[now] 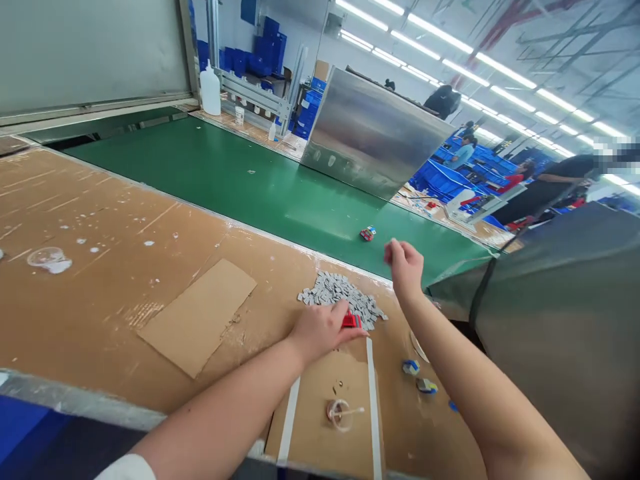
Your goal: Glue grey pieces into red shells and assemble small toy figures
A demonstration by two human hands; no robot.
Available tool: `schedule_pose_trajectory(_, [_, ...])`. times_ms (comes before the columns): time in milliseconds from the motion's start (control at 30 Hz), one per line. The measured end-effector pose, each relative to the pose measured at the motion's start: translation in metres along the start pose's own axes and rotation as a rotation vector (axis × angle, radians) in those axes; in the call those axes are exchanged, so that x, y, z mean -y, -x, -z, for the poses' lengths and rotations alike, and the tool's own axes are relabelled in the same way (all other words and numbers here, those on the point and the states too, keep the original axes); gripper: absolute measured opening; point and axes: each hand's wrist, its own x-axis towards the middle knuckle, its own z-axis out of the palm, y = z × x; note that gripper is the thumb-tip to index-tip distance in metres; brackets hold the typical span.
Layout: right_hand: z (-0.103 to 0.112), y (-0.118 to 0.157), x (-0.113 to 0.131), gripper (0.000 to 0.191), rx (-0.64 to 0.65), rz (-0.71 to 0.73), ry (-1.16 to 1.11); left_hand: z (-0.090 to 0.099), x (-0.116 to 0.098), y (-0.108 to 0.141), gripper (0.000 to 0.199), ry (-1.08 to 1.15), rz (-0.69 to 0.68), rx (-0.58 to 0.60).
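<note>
A clear round dish (44,257) was seen at the far left of the brown table (115,267), with a white blob at its edge. Across the green belt (240,180), a big white bottle (210,93) was set near a small white tub (239,116); what was inside them could not be seen. The red piece (353,321) was pinched between the thumb and fingers of the left hand (319,327), by a heap of grey bits (333,288), and was partly covered by them. Nearer, a little clear cup (342,425) was seen with a stick (356,411) and something brownish in it. A small red toy (368,233) was seen on the belt. The right hand (407,270) was held up, fingers curled in; whether anything was gripped could not be told. Farther right, a blue bit (453,405) was half hidden by the arm.
</note>
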Motion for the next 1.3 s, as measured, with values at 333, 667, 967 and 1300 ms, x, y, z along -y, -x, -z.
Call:
schedule_pose_trajectory(333, [0.069, 0.275, 0.046, 0.053, 0.370, 0.151, 0.003, -0.005, -0.004, -0.003, 0.028, 0.437, -0.116, 0.093])
schedule_pose_trajectory(667, [0.050, 0.282, 0.076, 0.052, 0.508, 0.093, -0.022, 0.001, -0.008, 0.000, 0.042, 0.394, 0.001, 0.338])
schedule_pose_trajectory(967, [0.047, 0.282, 0.067, 0.059, 0.420, -0.008, -0.225, 0.001, -0.005, -0.008, 0.045, 0.676, 0.053, 0.346])
schedule_pose_trajectory(1300, [0.050, 0.284, 0.063, 0.059, 0.328, -0.069, -0.389, 0.007, -0.010, -0.007, 0.049, 0.903, 0.235, 0.345])
